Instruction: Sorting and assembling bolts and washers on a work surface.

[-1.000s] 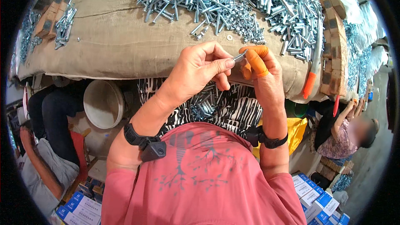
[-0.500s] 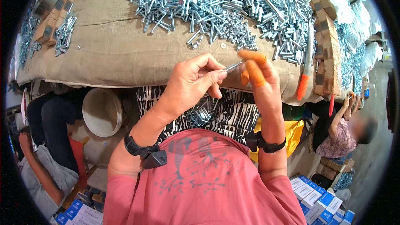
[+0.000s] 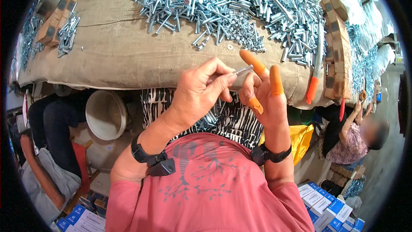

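In the head view, with the pin (image 3: pixel 243 70) as the dial's centre, the left hand (image 3: pixel 201 90) lay at 8 o'clock, its thumb and forefinger closed on one end of the pin. The pin slanted up toward 2 o'clock, in the air in front of the near edge of the cloth (image 3: pixel 116 53).

The right hand (image 3: pixel 271 103) lay between 4 and 5 o'clock, loosely open, two fingers in orange cots (image 3: pixel 276 81) standing apart. Whether it touched the pin's free tip could not be told.

A washer (image 3: pixel 230 47) lay at 11 o'clock on the cloth, just beside a broad heap (image 3: pixel 189 6) of metal parts spreading from 11 to 1. More parts (image 3: pixel 210 118) sat in the lap at 7. Just past 3 lay an orange handle (image 3: pixel 312 90); a bucket (image 3: pixel 105 116) stood between 8 and 9, and a co-worker (image 3: pixel 349 144) sat at 4.
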The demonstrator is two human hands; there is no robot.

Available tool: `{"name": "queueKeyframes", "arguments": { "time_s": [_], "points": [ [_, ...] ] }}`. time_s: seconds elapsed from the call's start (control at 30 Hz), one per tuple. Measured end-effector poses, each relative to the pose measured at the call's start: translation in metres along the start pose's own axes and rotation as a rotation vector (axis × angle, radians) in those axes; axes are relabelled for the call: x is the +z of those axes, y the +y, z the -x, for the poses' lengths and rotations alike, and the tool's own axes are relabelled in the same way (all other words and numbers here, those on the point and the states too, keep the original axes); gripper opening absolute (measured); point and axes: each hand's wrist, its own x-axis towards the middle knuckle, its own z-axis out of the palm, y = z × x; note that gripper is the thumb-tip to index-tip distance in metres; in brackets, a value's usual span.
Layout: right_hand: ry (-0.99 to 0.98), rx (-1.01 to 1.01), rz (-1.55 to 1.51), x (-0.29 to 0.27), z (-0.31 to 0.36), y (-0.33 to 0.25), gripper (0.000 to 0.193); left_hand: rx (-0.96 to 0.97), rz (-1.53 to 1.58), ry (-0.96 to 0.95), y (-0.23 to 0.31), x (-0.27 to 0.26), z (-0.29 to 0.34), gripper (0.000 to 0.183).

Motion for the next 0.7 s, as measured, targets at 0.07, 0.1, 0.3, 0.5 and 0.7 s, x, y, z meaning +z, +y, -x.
{"name": "queueKeyframes", "arguments": {
  "time_s": [0.07,0.1,0.3,0.5,0.7],
  "points": [
    [0.041,0.014,0.171,0.011,0.0,-0.003,0.07,-0.041,0.097,-0.019,0.0,0.001,-0.001,0.008],
    [0.085,0.026,0.342,0.016,0.001,-0.003,0.069,-0.043,0.097,-0.021,-0.001,-0.002,-0.002,0.008],
    [0.159,-0.214,0.481,0.008,-0.004,-0.005,0.052,-0.026,0.097,0.027,0.006,-0.027,-0.014,0.01],
    [0.278,-0.405,0.88,0.009,-0.016,0.004,0.029,-0.06,0.115,-0.034,-0.003,-0.01,-0.005,0.009],
    [0.389,-0.358,0.805,0.005,-0.009,-0.003,0.015,-0.052,0.072,-0.039,-0.001,-0.012,-0.004,0.007]
  ]
}}
